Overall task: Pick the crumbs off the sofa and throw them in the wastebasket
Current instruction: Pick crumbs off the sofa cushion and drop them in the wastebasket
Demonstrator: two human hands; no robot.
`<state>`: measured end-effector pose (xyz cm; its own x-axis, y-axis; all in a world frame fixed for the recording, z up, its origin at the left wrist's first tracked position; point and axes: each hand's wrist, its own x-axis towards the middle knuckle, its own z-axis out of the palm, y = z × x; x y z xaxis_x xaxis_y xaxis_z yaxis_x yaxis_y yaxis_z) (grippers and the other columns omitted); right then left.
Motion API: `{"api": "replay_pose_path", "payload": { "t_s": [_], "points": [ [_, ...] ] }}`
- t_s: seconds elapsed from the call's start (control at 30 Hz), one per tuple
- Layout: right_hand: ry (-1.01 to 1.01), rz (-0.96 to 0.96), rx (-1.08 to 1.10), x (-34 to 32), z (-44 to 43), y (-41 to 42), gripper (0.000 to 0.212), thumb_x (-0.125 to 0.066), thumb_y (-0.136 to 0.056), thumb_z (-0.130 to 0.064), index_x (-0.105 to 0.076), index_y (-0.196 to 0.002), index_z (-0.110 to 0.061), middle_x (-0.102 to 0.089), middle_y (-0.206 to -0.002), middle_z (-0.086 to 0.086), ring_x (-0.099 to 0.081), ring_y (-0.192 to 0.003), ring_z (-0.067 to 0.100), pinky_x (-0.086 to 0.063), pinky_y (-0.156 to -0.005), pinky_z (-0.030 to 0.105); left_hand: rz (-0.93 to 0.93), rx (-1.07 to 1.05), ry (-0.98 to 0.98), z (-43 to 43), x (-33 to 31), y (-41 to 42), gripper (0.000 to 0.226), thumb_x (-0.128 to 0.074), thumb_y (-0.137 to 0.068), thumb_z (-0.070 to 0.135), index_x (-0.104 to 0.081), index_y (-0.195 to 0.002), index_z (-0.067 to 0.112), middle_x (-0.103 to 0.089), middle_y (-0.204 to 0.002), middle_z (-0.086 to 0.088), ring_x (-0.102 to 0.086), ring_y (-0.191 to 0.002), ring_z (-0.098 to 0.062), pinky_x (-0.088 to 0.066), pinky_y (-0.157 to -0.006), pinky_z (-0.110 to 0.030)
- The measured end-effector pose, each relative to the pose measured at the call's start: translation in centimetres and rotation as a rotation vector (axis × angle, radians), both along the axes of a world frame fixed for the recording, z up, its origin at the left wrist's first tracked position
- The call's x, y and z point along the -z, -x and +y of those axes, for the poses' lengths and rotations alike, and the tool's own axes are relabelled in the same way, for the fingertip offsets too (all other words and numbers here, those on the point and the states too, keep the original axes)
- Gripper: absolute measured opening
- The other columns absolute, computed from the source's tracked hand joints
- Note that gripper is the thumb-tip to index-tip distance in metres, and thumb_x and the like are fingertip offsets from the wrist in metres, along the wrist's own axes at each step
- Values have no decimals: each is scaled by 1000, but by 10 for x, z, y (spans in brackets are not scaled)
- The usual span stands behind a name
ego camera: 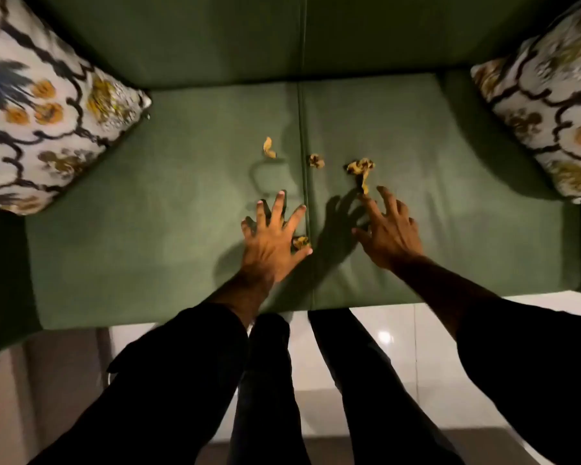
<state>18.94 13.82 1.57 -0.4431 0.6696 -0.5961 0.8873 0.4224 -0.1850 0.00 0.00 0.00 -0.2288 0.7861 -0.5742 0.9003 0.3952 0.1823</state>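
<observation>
Several yellow-brown crumbs lie on the green sofa seat (148, 229). One crumb (268, 148) sits left of the centre seam, a small one (316, 160) just right of it, and a larger crumb (361, 171) further right. My left hand (273, 238) is spread open above the seat, and a crumb (300, 242) lies beside its thumb. My right hand (388, 233) is open with fingers apart, its fingertips close to the lower end of the larger crumb. The wastebasket is out of view.
Patterned cushions stand at the sofa's left end (44, 105) and right end (550, 105). The green backrest (215, 38) runs across the top. White glossy floor tiles (416, 347) lie before the sofa, with my dark-trousered legs (316, 380) standing at its front edge.
</observation>
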Motion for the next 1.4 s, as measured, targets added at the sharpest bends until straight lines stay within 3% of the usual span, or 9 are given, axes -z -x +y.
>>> {"api": "replay_pose_path", "payload": {
  "t_s": [0.27,0.47,0.67,0.77,0.97,1.07,1.13,1.23,1.4],
  "points": [
    [11,81,123,69,-13,-22,36,-57,-99,-25,-50,-134,-20,-30,-150,15,-41,-129,40,-54,-97,51,72,163,-205,-9,67,-15,32,-58,-95,42,-55,-117,20,-52,-136,-9,-55,-112,-29,-49,-84,-42],
    [-61,190,278,80,-30,-24,20,-52,-100,-12,-63,-116,-6,-41,-139,19,-57,-116,36,-55,-100,42,-180,-50,-243,-12,78,-27,12,-50,-100,13,-56,-109,7,-52,-122,-16,-54,-112,-35,-44,-90,-45],
    [-45,256,414,74,-91,-8,21,-54,-93,-8,-72,-103,-9,-54,-122,19,-63,-101,31,-48,-91,28,-199,-385,-257,-36,70,-44,16,-50,-100,17,-60,-102,6,-59,-114,-16,-61,-100,-37,-39,-82,-42],
    [2,301,356,69,-152,15,18,-58,-90,-7,-73,-99,-11,-58,-114,18,-62,-99,32,-41,-86,17,-298,-632,-177,-86,70,-53,17,-50,-102,19,-57,-106,4,-55,-124,-17,-60,-105,-41,-43,-86,-49],
    [91,352,76,59,-276,67,15,-62,-94,-14,-73,-101,-7,-67,-105,21,-63,-99,38,-47,-89,37,-362,-1232,-279,-219,61,-37,14,-61,-96,15,-61,-95,1,-61,-106,-20,-61,-99,-38,-36,-80,-35],
    [190,357,-25,56,-332,92,12,-66,-94,-15,-74,-100,-9,-70,-101,19,-68,-94,39,-55,-88,44,-358,-1499,-236,-300,61,-21,11,-64,-93,17,-65,-91,6,-67,-99,-18,-66,-93,-36,-49,-78,-35],
    [281,334,-94,55,-372,110,12,-67,-93,-16,-74,-100,-9,-73,-98,11,-70,-88,31,-55,-86,29,-379,-1718,-263,-353,64,-12,8,-69,-91,15,-67,-84,12,-72,-90,-16,-71,-80,-35,-59,-71,-44],
    [429,367,-111,60,-426,135,6,-71,-90,-12,-74,-94,-8,-69,-86,-6,-67,-76,15,-43,-71,-3,-372,-2093,-310,-416,67,-1,18,-75,-87,17,-65,-73,23,-72,-80,-6,-68,-49,-15,-56,-44,-26],
    [660,209,-13,88,-500,171,18,-71,-91,-26,-76,-99,-11,-80,-99,7,-75,-90,27,-58,-88,46,-363,-2530,-519,-478,81,19,19,-75,-87,7,-68,-76,21,-69,-79,-2,-65,-75,-23,-54,-47,-22]
  ]
}}
